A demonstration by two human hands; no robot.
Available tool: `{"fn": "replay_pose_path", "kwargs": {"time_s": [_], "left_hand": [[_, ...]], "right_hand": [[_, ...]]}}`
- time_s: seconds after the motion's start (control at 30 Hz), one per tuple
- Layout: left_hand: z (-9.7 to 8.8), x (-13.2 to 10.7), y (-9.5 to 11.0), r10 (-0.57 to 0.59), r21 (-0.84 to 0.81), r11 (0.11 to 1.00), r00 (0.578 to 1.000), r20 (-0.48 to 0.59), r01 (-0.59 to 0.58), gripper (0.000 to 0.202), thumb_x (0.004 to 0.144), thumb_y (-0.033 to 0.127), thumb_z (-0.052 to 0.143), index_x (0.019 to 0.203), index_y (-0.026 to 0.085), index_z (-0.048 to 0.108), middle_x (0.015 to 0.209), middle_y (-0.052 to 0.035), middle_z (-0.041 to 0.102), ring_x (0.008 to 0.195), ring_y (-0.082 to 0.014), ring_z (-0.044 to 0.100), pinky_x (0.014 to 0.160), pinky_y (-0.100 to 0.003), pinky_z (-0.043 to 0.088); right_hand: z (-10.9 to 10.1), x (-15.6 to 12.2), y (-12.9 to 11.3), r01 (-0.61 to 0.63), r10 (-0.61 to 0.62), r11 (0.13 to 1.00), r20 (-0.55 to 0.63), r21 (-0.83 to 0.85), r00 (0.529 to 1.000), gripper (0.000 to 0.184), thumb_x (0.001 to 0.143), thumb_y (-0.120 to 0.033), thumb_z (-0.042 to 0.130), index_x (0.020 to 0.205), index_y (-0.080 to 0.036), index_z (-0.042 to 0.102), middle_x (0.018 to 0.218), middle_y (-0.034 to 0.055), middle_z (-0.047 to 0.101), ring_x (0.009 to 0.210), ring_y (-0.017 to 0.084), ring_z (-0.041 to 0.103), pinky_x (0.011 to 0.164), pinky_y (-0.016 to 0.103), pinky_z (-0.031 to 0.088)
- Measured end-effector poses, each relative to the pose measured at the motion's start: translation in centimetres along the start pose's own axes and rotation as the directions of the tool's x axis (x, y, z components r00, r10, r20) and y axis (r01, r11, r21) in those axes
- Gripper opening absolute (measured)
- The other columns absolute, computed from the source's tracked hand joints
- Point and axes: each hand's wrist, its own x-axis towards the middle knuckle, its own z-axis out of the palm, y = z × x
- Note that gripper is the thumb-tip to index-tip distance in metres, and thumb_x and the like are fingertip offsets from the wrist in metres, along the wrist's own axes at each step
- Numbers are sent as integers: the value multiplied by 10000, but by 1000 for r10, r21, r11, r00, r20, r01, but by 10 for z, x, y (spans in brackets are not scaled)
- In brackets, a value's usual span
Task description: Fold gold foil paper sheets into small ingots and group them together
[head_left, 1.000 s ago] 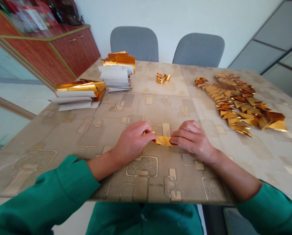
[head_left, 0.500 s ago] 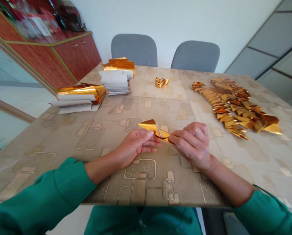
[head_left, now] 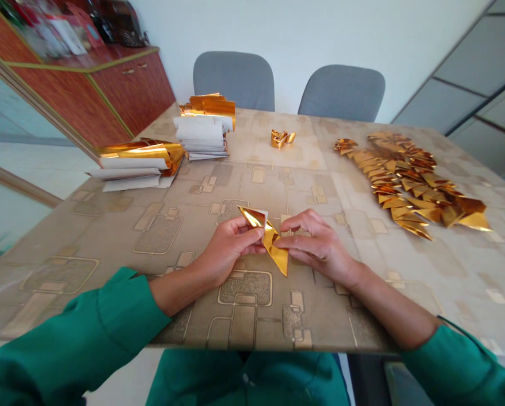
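Folded gold-foil piece (head_left: 270, 242) sits between both hands, held clear above the patterned tabletop (head_left: 87, 237); its long point hangs below the fingers.

Left hand (head_left: 229, 248): fingers together, thumb and fingertips pinched on the foil's upper corner. Right hand (head_left: 315, 242): fingers together, tips clamped on the foil's middle from the right.

Ahead and left of the fingers: two stacks of gold-and-white paper (head_left: 204, 135) (head_left: 136, 169). Straight ahead: small gold folded cluster (head_left: 280, 138). Ahead and right: overlapping rows of folded gold triangles (head_left: 408, 186).
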Motion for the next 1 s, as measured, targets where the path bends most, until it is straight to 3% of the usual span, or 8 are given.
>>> {"fn": "replay_pose_path", "kwargs": {"time_s": [0.13,0.27,0.37,0.47,0.57,0.67,0.9,1.0], "left_hand": [[-1,-1,-1,6,59,998,1000,-13,-5,235,715,272,796,890,142,707,835,-26,715,725,-114,658,675,-228,555],[0,-2,0,-2,59,998,998,-57,6,244,697,269,813,884,150,711,805,-12,717,692,-99,656,656,-210,556],[2,-3,-1,-22,69,997,998,-65,27,247,680,262,825,868,149,713,783,-12,717,663,-93,648,605,-186,542],[3,-4,-3,-15,67,998,998,-65,19,255,668,259,831,875,158,720,803,-15,725,668,-92,643,571,-170,531],[3,-4,-4,-15,40,999,998,-66,18,241,680,264,825,879,171,725,846,-15,732,697,-94,650,581,-167,535],[4,-4,-5,-27,9,1000,998,-50,27,228,686,251,820,880,174,729,830,-13,727,698,-94,650,592,-168,535],[6,-5,-6,-59,-57,997,998,-34,57,234,673,222,829,885,182,737,872,-9,735,703,-77,651,616,-155,543],[6,-5,-5,-62,-67,996,998,-32,60,253,654,232,848,874,177,736,849,-6,733,701,-78,655,623,-158,551]], "right_hand": [[0,-2,4,-38,37,993,16,112,999,127,899,-262,663,1009,-249,724,931,36,661,867,164,580,785,337,466],[-1,-3,3,-139,124,971,86,196,989,186,880,-268,685,1062,-264,722,991,45,654,929,175,582,831,359,464],[3,-1,-1,-238,219,924,97,300,971,137,873,-273,689,1002,-270,736,966,42,648,923,174,588,819,352,466],[12,0,-7,-387,401,803,70,453,914,67,863,-295,689,849,-236,718,852,22,623,775,144,570,690,301,447],[20,1,-12,-518,578,632,93,576,810,152,842,-325,679,766,-199,640,714,-13,564,617,109,475,560,258,366],[23,2,-15,-594,664,544,128,592,737,192,815,-327,661,719,-188,570,632,-41,503,548,90,389,504,241,293],[24,4,-18,-641,707,522,134,563,694,190,776,-299,643,683,-198,512,607,-55,455,544,88,363,502,239,281],[22,5,-21,-631,700,512,142,583,700,186,794,-326,645,713,-193,544,649,-38,496,585,98,405,537,247,313]]}}
